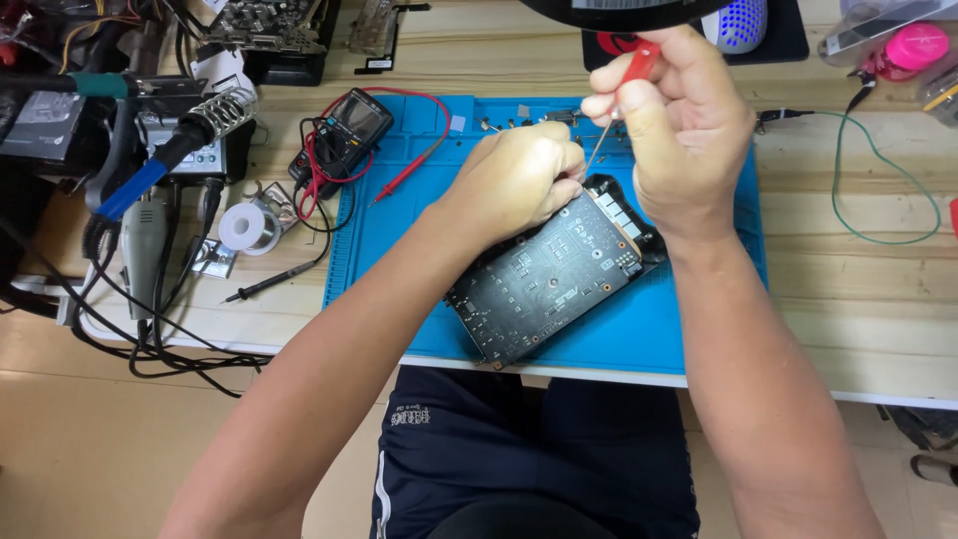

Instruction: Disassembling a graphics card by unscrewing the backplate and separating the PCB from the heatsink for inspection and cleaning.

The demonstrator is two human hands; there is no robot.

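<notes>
Partly hidden circuit board (549, 274), left hand (519, 180) pinching its edge, right hand (679, 130) gripping red screwdriver (639, 65), tip unclear

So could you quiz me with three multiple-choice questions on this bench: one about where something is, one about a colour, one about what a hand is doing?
1. Where does the circuit board lie?
A. on the blue mat
B. on the floor
C. on the person's lap

2. What colour is the screwdriver handle?
A. green
B. red
C. yellow

3. What is the right hand doing?
A. resting flat on the mat
B. holding the screwdriver
C. hanging empty

Answers: 1 A, the board rests on the mat atop the wooden table. 2 B, a red handle shows between the fingers. 3 B, its grip closes on the handle while the left hand steadies the board.
</notes>
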